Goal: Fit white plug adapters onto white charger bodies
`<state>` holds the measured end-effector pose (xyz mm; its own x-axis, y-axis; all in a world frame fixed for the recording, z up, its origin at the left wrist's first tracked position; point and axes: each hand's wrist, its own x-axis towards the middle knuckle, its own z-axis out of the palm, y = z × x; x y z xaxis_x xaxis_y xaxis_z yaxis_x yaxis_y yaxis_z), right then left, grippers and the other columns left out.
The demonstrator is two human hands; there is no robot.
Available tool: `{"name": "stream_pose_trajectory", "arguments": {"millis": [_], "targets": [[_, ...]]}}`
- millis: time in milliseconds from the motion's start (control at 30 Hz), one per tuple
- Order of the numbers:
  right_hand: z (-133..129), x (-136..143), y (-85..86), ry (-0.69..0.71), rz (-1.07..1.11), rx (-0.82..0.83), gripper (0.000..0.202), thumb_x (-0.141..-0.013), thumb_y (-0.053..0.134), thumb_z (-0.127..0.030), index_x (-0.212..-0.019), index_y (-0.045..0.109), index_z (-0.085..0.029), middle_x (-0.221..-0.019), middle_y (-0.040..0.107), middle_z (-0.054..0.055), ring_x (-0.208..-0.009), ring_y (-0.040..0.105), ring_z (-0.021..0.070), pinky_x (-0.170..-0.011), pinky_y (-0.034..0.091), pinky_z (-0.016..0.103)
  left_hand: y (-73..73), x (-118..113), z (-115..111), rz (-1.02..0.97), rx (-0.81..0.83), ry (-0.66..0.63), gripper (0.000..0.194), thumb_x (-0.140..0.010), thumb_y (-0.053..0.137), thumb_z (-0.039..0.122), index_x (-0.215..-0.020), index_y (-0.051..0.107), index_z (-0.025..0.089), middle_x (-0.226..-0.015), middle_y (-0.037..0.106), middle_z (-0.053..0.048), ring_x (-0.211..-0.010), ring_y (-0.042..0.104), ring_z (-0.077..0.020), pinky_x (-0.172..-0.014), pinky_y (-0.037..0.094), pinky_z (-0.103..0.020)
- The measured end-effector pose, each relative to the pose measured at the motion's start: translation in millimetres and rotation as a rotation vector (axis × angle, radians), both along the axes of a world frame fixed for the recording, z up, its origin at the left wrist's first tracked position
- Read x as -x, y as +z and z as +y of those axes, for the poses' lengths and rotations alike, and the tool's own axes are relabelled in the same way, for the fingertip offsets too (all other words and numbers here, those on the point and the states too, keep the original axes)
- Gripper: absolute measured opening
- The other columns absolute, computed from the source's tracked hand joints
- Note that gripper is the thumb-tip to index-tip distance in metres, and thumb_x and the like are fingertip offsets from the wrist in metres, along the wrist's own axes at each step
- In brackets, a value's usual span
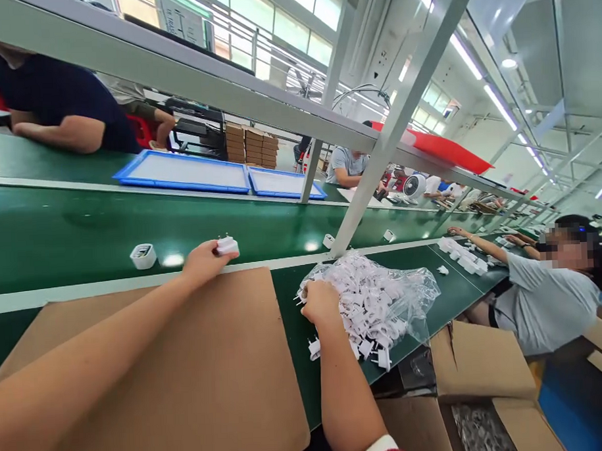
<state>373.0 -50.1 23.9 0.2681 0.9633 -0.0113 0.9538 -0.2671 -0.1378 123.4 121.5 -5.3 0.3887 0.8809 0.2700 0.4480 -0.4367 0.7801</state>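
My left hand [203,263] is closed on a white charger plug [227,246], held prongs up above the near edge of the green belt. Farther right, my right hand [321,302] rests at the left side of a heap of white plug pieces [365,295]. Its fingers are curled in among the pieces, and what they grip is hidden. Clear plastic bagging [416,290] lies open around the heap. A few loose pieces [383,359] have spilled at its front, their metal pins showing. Under my left forearm lies a flat cardboard sheet [227,359].
White charger housings [143,256] stand apart on the green belt [83,220]. Blue-rimmed trays [185,171] lie beyond it. A slanting metal post [400,110] rises behind the heap. On the right, a co-worker [545,289] reaches to the bench; open cardboard boxes [483,357] stand below.
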Motion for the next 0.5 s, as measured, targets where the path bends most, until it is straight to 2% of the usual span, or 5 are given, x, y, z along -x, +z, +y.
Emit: {"name": "stream_pose_trajectory", "arguments": {"millis": [67, 133, 267, 400, 500], "targets": [[-3, 2, 0.2, 0.007, 0.064, -0.077, 0.033, -0.07, 0.096, -0.018, -0.093, 0.072, -0.022, -0.112, 0.076, 0.014, -0.114, 0.071, 0.0369, -0.088, 0.057, 0.045, -5.0, -8, -19, -0.055, 0.08, 0.059, 0.054, -0.084, 0.066, 0.071, -0.105, 0.065, 0.02, -0.088, 0.075, -0.004, -0.088, 0.072, -0.0262, -0.074, 0.056, -0.032], [-6, 5, -0.3, 0.059, 0.202, -0.256, 0.036, -0.073, 0.096, -0.025, -0.1, 0.073, -0.023, -0.113, 0.075, 0.011, -0.114, 0.069, 0.0347, -0.092, 0.057, 0.046, -3.0, -15, -45, -0.154, 0.222, -0.002, 0.066, -0.076, 0.077, 0.075, -0.114, 0.07, 0.02, -0.104, 0.081, -0.009, -0.099, 0.075, -0.0301, -0.081, 0.062, -0.037], [-5, 19, -6.0, 0.462, 0.567, -0.492, 0.072, -0.075, 0.089, -0.019, -0.142, 0.062, -0.026, -0.137, 0.07, 0.01, -0.126, 0.066, 0.0278, -0.104, 0.057, 0.042, 23.1, -18, -95, -0.295, 0.464, -0.259, 0.062, -0.074, 0.087, 0.068, -0.112, 0.075, 0.021, -0.109, 0.082, -0.009, -0.101, 0.077, -0.03, -0.09, 0.066, -0.043], [-2, 35, -15.4, 0.668, 0.711, -0.588, 0.059, -0.078, 0.073, -0.009, -0.134, 0.067, -0.026, -0.132, 0.072, 0.007, -0.123, 0.068, 0.0246, -0.107, 0.057, 0.039, 41.3, -8, -124, -0.275, 0.5, -0.392, 0.055, -0.083, 0.083, 0.063, -0.119, 0.075, 0.022, -0.115, 0.08, -0.009, -0.108, 0.076, -0.0292, -0.096, 0.064, -0.043], [-2, 42, -20.7, 0.693, 0.708, -0.663, 0.059, -0.074, 0.068, -0.009, -0.13, 0.068, -0.026, -0.124, 0.073, 0.007, -0.118, 0.07, 0.0253, -0.106, 0.058, 0.041, 33.3, -1, -139, -0.361, 0.474, -0.302, 0.07, -0.08, 0.087, 0.062, -0.134, 0.068, 0.023, -0.13, 0.075, -0.012, -0.111, 0.076, -0.0302, -0.095, 0.065, -0.044]]}}
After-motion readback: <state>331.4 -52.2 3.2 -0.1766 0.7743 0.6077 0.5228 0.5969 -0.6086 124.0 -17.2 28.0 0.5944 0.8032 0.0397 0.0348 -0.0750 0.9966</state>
